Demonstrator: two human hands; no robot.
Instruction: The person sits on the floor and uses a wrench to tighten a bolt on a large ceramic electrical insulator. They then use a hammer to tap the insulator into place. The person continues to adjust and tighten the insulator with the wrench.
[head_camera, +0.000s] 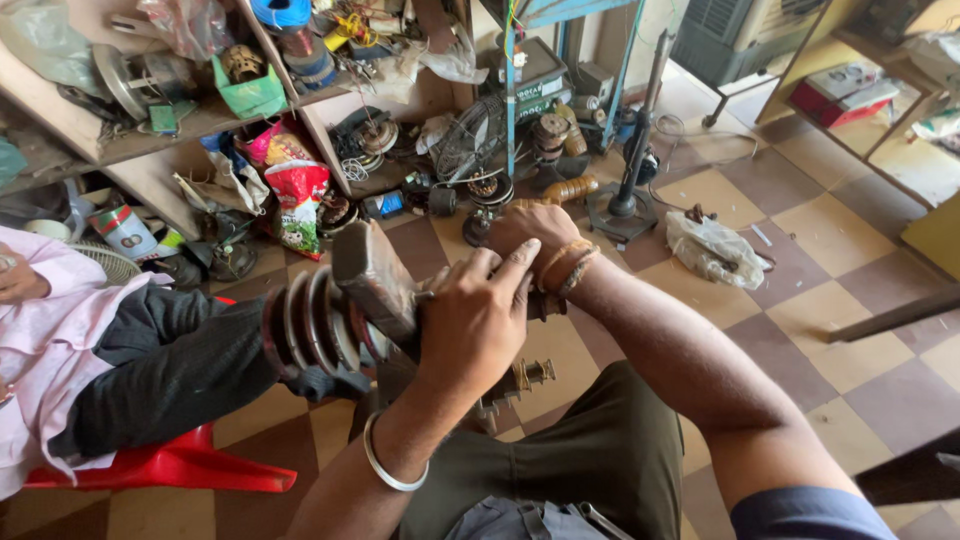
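Note:
A greasy metal motor part (370, 275) with a stepped, ribbed pulley (310, 325) on its left end rests over my lap. My left hand (470, 320), a silver bangle on its wrist, is clamped on the body of the part from above. My right hand (530, 235), with thread bands on the wrist, grips the far side of the same part. A small brass-coloured fitting (525, 378) sticks out beneath my left hand. What lies under my palms is hidden.
A person in a pink shirt and dark trousers (150, 365) sits at left on a red plastic stool (170, 465). Wooden shelves (200, 120) full of motor parts stand behind. A fan stand (625, 205), coils and a plastic bag (715, 250) lie on the checkered floor.

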